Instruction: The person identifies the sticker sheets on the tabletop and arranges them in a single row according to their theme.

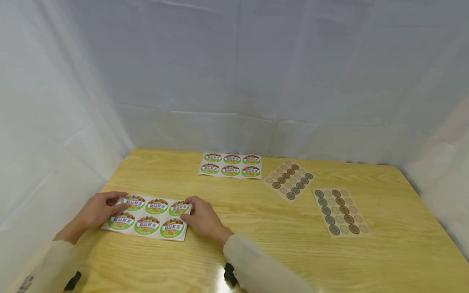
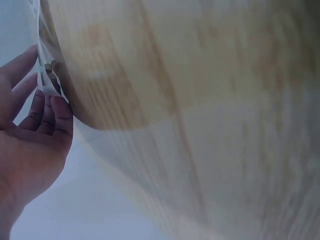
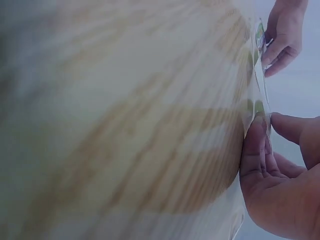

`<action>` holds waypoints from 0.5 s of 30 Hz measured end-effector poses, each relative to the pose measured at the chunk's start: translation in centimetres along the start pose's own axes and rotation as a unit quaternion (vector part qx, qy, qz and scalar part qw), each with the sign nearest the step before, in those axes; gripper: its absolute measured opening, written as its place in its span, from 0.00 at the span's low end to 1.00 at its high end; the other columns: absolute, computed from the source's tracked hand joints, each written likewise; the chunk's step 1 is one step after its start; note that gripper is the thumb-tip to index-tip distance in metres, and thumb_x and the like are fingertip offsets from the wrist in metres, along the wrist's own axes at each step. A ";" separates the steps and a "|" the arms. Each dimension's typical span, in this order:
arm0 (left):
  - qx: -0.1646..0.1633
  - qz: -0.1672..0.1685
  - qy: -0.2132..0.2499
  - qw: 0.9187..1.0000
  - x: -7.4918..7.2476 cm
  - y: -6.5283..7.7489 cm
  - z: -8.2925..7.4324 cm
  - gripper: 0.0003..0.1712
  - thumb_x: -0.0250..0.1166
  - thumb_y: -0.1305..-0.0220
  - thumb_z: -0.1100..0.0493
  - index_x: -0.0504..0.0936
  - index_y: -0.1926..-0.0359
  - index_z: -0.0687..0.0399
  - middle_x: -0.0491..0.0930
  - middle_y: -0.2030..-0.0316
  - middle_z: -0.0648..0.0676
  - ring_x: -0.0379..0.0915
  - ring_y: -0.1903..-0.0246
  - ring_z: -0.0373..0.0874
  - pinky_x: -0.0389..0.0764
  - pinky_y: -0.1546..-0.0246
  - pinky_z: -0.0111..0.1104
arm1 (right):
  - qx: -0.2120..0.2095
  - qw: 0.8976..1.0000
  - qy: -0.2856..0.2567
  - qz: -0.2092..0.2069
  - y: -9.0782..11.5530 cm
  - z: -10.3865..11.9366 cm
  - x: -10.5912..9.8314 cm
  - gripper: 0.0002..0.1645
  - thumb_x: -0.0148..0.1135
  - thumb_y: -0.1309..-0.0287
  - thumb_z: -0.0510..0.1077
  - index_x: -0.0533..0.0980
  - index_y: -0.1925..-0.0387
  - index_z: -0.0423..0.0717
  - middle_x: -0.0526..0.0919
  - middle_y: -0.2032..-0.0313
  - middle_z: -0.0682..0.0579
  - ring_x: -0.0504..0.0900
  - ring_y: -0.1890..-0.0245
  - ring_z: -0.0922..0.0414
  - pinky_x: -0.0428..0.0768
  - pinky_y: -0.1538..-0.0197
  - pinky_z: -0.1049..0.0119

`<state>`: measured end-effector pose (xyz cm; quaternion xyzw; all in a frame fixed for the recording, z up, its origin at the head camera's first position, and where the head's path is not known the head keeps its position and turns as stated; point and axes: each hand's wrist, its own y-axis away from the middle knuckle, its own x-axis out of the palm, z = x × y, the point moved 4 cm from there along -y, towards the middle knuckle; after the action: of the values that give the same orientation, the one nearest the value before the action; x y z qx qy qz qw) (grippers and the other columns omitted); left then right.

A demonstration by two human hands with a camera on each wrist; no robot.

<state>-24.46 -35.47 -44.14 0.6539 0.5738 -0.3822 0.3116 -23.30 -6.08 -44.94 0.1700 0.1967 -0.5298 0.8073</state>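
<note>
A white sheet of round fruit stickers (image 1: 152,216) in green, white and red is held at the left front of the table. My left hand (image 1: 96,211) grips its left edge, thumb on top of the stickers. On the opposite edge, my right hand (image 1: 202,217) pinches the upper right corner. The left wrist view catches the left hand (image 2: 35,145) with its fingers at the sheet's corner. Seen almost edge-on in the right wrist view, the sheet lies between the thumb and fingers of the right hand (image 3: 280,185).
On the wooden table (image 1: 256,228), a matching fruit sticker sheet (image 1: 240,165) lies at the back edge. Two beige sheets of small round stickers, one tilted (image 1: 283,188) and one nearer (image 1: 348,230), lie to the right. White sheeting (image 1: 234,73) encloses the back and sides.
</note>
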 end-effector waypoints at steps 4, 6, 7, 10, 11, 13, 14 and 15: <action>-0.001 0.014 -0.019 1.000 -0.1 0.2 -0.2 0.35 0.64 0.37 0.46 0.73 0.43 0.74 0.77 0.62 0.60 0.71 0.64 0.50 0.74 0.66 0.42 | 0.008 1.000 0.027 0.008 0.0 0.0 0.1 0.23 0.64 0.39 0.44 0.72 0.43 0.45 0.76 0.70 0.60 0.74 0.72 0.66 0.73 0.64 0.70; 0.004 0.024 -0.028 0.999 -0.1 0.4 -0.3 0.36 0.65 0.37 0.46 0.72 0.43 0.75 0.76 0.63 0.60 0.72 0.65 0.51 0.73 0.69 0.40 | 0.012 0.999 0.042 0.016 0.1 0.1 0.1 0.24 0.64 0.39 0.45 0.72 0.43 0.45 0.75 0.72 0.59 0.73 0.73 0.65 0.72 0.67 0.70; 0.008 0.027 -0.032 0.999 -0.3 0.3 -0.3 0.36 0.65 0.37 0.47 0.72 0.43 0.76 0.76 0.62 0.62 0.72 0.65 0.51 0.73 0.69 0.40 | 0.012 0.999 0.047 0.018 0.0 0.1 0.0 0.24 0.64 0.39 0.45 0.72 0.42 0.45 0.74 0.72 0.59 0.73 0.74 0.65 0.71 0.67 0.70; 0.018 0.030 -0.040 0.999 -0.3 0.3 -0.2 0.36 0.65 0.38 0.47 0.72 0.44 0.77 0.74 0.59 0.66 0.73 0.64 0.54 0.74 0.70 0.41 | 0.011 0.998 0.063 0.019 0.0 0.2 -0.2 0.25 0.64 0.39 0.45 0.71 0.42 0.44 0.72 0.73 0.58 0.71 0.75 0.64 0.69 0.70 0.70; 0.021 0.028 -0.040 0.999 -0.3 0.4 -0.2 0.36 0.65 0.38 0.47 0.72 0.43 0.77 0.74 0.58 0.67 0.73 0.64 0.54 0.74 0.69 0.41 | 0.009 0.998 0.065 0.017 0.0 0.2 -0.3 0.25 0.64 0.39 0.45 0.72 0.42 0.43 0.72 0.73 0.58 0.70 0.75 0.64 0.69 0.70 0.71; 0.023 0.023 -0.039 0.999 -0.1 0.5 -0.1 0.37 0.64 0.37 0.47 0.71 0.43 0.77 0.73 0.57 0.68 0.72 0.64 0.53 0.74 0.69 0.42 | 0.003 0.998 0.066 0.015 -0.1 0.1 -0.2 0.25 0.65 0.40 0.44 0.72 0.43 0.42 0.72 0.74 0.58 0.70 0.76 0.64 0.69 0.71 0.71; 0.023 0.021 -0.041 0.999 0.0 0.7 -0.1 0.37 0.64 0.37 0.47 0.71 0.43 0.77 0.73 0.58 0.68 0.71 0.66 0.52 0.73 0.69 0.41 | 0.001 0.998 0.066 0.016 -0.1 0.1 -0.1 0.25 0.65 0.40 0.44 0.72 0.43 0.41 0.72 0.74 0.58 0.70 0.76 0.64 0.69 0.72 0.71; 0.024 0.019 -0.042 0.999 0.1 0.8 0.0 0.37 0.64 0.36 0.47 0.71 0.43 0.78 0.72 0.58 0.68 0.70 0.66 0.51 0.72 0.70 0.41 | 0.000 0.998 0.064 0.017 -0.1 0.1 -0.1 0.25 0.65 0.40 0.44 0.72 0.44 0.41 0.73 0.75 0.58 0.70 0.77 0.64 0.69 0.72 0.71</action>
<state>-23.63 -35.52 -44.23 0.6555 0.5383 -0.4166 0.3270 -23.36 -6.09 -44.87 0.2070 0.2453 -0.5036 0.8021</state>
